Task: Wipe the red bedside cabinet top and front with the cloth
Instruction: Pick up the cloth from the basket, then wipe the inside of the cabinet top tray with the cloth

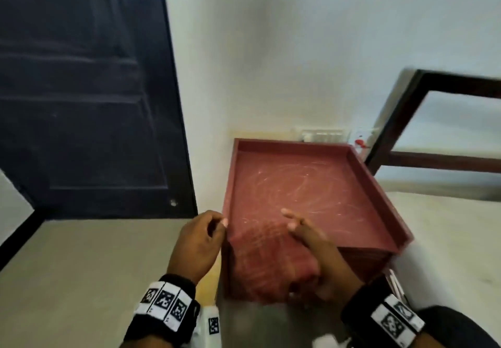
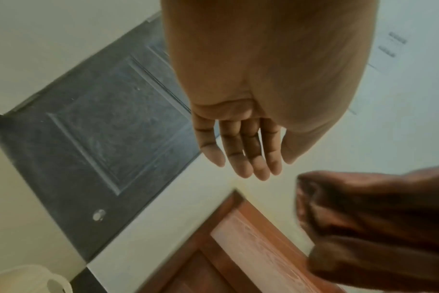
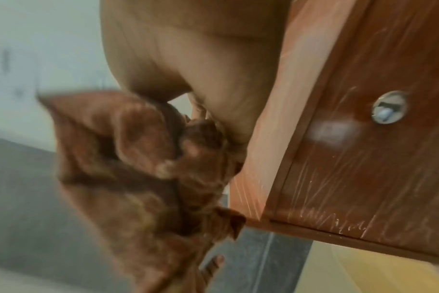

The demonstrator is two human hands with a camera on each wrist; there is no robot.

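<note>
Over the red wooden bedside cabinet [image 1: 303,185], my right hand [image 1: 311,242] grasps the crumpled red cloth [image 1: 267,263]. My left hand [image 1: 198,242] hangs released beside it, fingers [image 2: 241,156] loose.

cabinet [image 1: 311,185]: scuffed matt red wood | cloth [image 1: 268,261]: soft woven | door [image 1: 81,90]: dark panelled

The red cabinet [image 1: 311,193] stands on the grey floor [image 1: 81,266] beside the bed [image 1: 447,225].

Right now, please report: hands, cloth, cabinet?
Right hand grips cloth at cabinet front edge. Left hand open, beside it. Nothing in the way.
</note>
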